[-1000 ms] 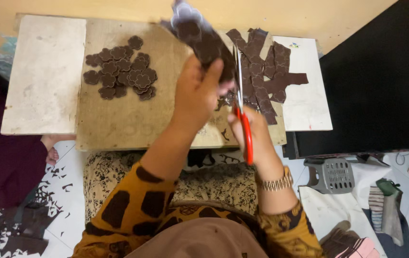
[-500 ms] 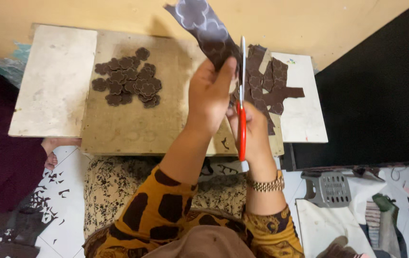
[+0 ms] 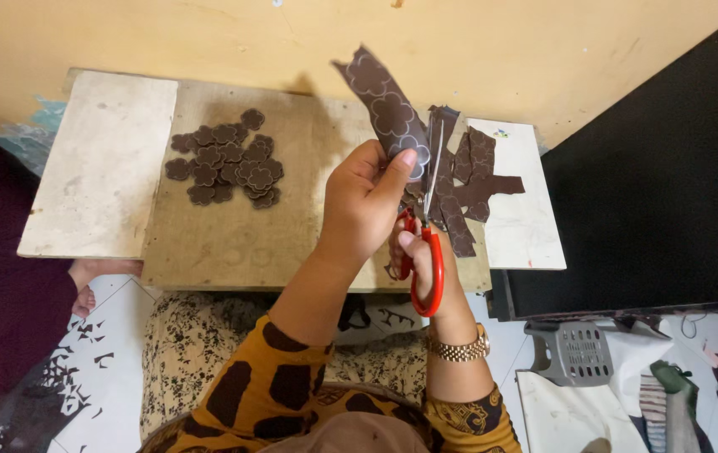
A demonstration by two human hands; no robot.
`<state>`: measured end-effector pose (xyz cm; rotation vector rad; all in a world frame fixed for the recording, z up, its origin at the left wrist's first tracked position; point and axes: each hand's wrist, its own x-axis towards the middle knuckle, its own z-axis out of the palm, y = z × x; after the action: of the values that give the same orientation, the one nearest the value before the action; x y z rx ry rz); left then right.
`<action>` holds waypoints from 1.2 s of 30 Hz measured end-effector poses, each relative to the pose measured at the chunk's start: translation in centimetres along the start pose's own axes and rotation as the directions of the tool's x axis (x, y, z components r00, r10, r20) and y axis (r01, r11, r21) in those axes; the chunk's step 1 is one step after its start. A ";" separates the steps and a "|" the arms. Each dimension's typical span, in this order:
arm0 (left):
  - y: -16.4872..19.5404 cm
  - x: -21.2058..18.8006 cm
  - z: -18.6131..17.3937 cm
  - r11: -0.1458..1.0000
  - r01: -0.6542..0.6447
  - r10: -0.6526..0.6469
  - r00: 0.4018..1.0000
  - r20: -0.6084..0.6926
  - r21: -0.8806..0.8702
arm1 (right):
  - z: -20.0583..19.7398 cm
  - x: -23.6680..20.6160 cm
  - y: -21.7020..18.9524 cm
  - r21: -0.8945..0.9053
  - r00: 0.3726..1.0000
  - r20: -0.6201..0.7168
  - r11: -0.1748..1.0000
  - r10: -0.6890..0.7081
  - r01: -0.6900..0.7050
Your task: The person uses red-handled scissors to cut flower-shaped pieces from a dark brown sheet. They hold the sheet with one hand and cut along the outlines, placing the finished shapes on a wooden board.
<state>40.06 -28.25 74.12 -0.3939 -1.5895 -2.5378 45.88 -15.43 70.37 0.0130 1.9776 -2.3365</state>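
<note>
No packages, labels, signs or screens — none visible.

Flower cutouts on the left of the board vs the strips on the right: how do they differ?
The flower cutouts are small scalloped pieces, heaped in a tight cluster; the strips are long, straight-edged and lie crisscrossed. The cutouts sit clear of the hands; the strips lie just behind the scissors. Both are the same dark brown sheet material.

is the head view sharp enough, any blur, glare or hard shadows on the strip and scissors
Head view: evenly lit and mostly sharp; the outlines drawn on the dark strip read clearly, held by the left hand. No glare. The scissors in the right hand show slim, slightly soft blades. A soft shadow falls on the wooden board behind the strip. Edges bend slightly, as from a wide lens.
</note>
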 end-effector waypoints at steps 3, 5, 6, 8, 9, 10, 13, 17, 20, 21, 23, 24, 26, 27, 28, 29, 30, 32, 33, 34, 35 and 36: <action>0.5 0.0 -0.3 0.997 0.013 -0.015 1.000 0.025 0.073 | -0.2 0.2 -0.2 -0.004 1.000 0.021 1.000 -0.008 0.008; 0.6 0.1 -0.5 0.996 0.009 -0.013 0.999 0.037 0.084 | -0.5 0.2 -0.1 -0.008 0.999 0.037 1.000 -0.029 0.030; 0.6 0.1 -0.5 0.996 0.007 -0.010 0.999 0.039 0.087 | -0.6 0.2 0.0 -0.010 0.998 0.046 0.999 -0.041 0.042; 0.4 0.3 -0.6 0.998 -0.006 0.004 0.999 0.036 0.055 | -0.8 0.2 0.3 0.000 0.999 0.034 1.000 -0.004 0.004; 0.3 0.4 -0.5 1.000 -0.016 0.015 0.999 0.031 0.020 | -0.8 0.2 0.4 0.006 0.999 0.028 1.000 0.014 -0.014; 0.1 0.5 -0.5 1.000 -0.024 0.025 0.999 0.026 -0.016 | -0.8 0.2 0.5 -0.004 0.999 0.033 1.000 0.010 -0.010; -0.2 0.6 -0.6 0.996 -0.016 0.018 1.000 0.013 -0.085 | -0.7 0.2 0.7 -0.039 1.000 0.027 0.999 0.005 -0.004; -0.3 0.7 -1.1 0.998 0.005 -0.006 1.000 -0.008 -0.063 | -0.7 0.5 1.0 -0.032 0.999 0.031 0.999 -0.010 0.011; 0.0 0.6 -1.2 0.999 0.032 -0.031 0.999 0.007 -0.042 | -1.1 0.4 1.1 -0.068 0.998 0.057 0.998 0.011 -0.007; 0.1 0.5 -1.3 0.999 0.034 -0.034 0.999 0.016 -0.039 | -1.1 0.2 1.1 -0.096 0.998 0.061 0.995 0.026 -0.020; 0.5 0.4 -1.3 0.999 0.040 -0.039 0.999 0.034 -0.024 | -1.1 -0.2 1.2 -0.078 0.992 0.128 0.997 -0.017 0.027; 0.8 0.3 -1.2 0.999 0.043 -0.042 0.998 0.042 -0.012 | -1.1 -0.4 1.1 -0.068 0.986 0.160 0.996 -0.038 0.049; 1.3 0.1 -1.1 0.999 0.037 -0.039 0.998 0.043 0.029 | -0.9 -0.6 1.0 -0.091 0.987 0.159 0.995 -0.027 0.042; 1.6 0.0 -0.9 0.998 0.028 -0.030 0.999 0.038 0.058 | -0.8 -0.8 0.8 -0.102 0.987 0.159 0.994 -0.022 0.038; 1.8 -0.1 -0.8 0.996 0.018 -0.021 0.999 0.032 0.087 | -0.7 -0.9 0.7 -0.082 0.989 0.147 0.996 -0.016 0.028; 2.1 -0.3 -0.6 0.994 0.024 -0.026 1.000 0.016 0.111 | -0.5 -1.2 0.6 -0.063 0.991 0.133 0.998 -0.011 0.019; 2.4 -0.5 -0.5 0.991 0.031 -0.031 1.000 0.000 0.133 | -0.4 -1.3 0.4 -0.044 0.993 0.119 0.999 -0.005 0.011; 2.8 -0.8 -0.1 0.986 0.050 -0.046 0.998 -0.030 0.160 | -0.3 -1.5 0.0 -0.068 0.990 0.136 0.997 -0.022 0.031; 2.9 -0.9 0.1 0.984 0.062 -0.056 0.997 -0.044 0.164 | -0.2 -1.6 -0.1 -0.079 0.989 0.145 0.996 -0.030 0.042; 3.1 -1.0 0.2 0.983 0.074 -0.065 0.996 -0.058 0.168 | -0.2 -1.6 -0.3 -0.090 0.989 0.143 0.995 -0.033 0.046; 3.2 -1.1 0.4 0.986 0.053 -0.044 0.997 -0.056 0.158 | -0.1 -1.7 -0.4 -0.101 0.989 0.141 0.994 -0.035 0.050; 3.3 -1.2 0.5 0.989 0.031 -0.024 0.998 -0.055 0.148 | -0.1 -1.7 -0.4 -0.111 0.989 0.140 0.992 -0.037 0.053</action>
<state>42.09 -29.32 76.85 -0.2878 -1.7613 -2.4071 47.56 -15.15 70.89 -0.1971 2.0607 -2.1803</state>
